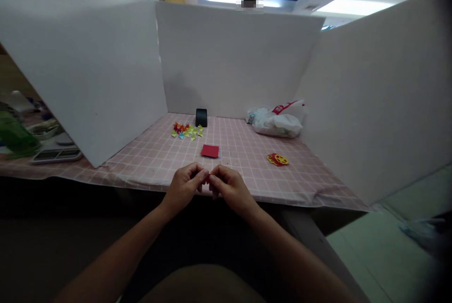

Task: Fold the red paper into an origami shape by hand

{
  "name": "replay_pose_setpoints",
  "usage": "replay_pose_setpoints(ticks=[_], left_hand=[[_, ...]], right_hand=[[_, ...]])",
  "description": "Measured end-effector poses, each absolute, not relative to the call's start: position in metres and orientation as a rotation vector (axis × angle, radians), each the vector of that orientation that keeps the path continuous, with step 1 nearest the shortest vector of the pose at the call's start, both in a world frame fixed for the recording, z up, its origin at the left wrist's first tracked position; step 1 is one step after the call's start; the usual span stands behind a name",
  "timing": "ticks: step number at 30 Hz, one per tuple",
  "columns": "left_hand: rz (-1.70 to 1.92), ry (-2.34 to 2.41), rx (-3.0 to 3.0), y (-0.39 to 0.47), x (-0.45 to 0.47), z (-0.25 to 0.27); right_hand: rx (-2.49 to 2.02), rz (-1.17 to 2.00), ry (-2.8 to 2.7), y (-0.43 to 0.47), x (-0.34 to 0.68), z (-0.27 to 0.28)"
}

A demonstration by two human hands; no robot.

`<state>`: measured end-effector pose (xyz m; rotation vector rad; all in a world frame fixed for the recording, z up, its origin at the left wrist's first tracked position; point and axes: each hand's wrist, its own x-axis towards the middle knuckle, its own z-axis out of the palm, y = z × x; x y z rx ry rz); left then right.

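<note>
My left hand (187, 181) and my right hand (228, 186) meet at the table's front edge, fingertips pinched together. Between them is a small folded piece of red paper (207, 179), mostly hidden by the fingers. Just beyond the hands lies a stack of square red paper (210, 151), with a paler sheet showing under its right edge. Further back on the left is a cluster of small folded paper pieces (187, 130) in orange, red, yellow-green and blue.
A black object (201, 118) stands behind the folded pieces. At the back right rests a white plastic bag (278, 123); nearer are red and yellow cut-out shapes (278, 159). White panels (233, 58) enclose the checked tablecloth (243, 176). Outside the left panel sits a scale (56, 154).
</note>
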<state>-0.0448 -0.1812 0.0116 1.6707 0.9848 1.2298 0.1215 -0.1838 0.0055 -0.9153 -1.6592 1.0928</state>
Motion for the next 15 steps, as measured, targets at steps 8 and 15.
replay_pose_setpoints(ticks=[8,15], left_hand=[[1.262,0.915,1.497,-0.215,-0.034,0.004],[1.209,0.934,1.662,-0.235,-0.036,0.009]], right_hand=[[-0.93,1.033,-1.654,-0.212,0.125,0.008],[-0.902,1.082,-1.731,-0.232,0.136,0.01]])
